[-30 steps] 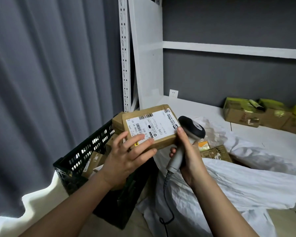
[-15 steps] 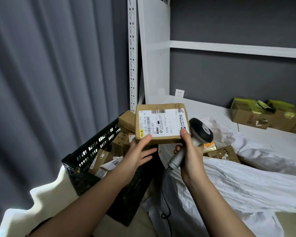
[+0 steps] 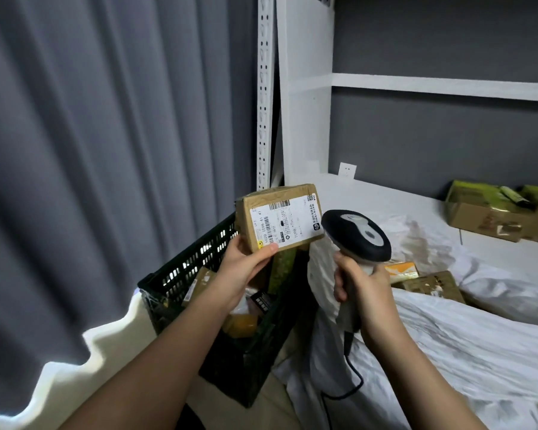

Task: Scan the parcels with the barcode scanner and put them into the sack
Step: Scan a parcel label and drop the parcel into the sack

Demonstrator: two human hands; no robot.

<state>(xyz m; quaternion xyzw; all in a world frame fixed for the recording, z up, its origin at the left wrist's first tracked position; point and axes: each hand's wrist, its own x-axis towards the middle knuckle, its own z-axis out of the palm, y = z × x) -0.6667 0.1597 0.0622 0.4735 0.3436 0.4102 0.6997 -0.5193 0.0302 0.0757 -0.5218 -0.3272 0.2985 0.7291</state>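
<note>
My left hand grips a small brown cardboard parcel by its lower left corner, its white barcode label facing me. Just to its right, my right hand holds the grey handle of a barcode scanner, whose black head sits close beside the parcel's right edge. The scanner's black cable hangs down from the handle. The white sack lies open and rumpled below and right of my right hand, with brown parcels showing in its mouth.
A black slotted plastic crate holding several more parcels stands below the held parcel. White metal shelving rises behind. Brown boxes with yellow-green tape sit on the white surface at the far right. Grey curtains fill the left.
My right hand has let go of the parcel's right edge and raised the scanner head beside the label. My left hand now holds the parcel alone, tilted, a little lower left.
</note>
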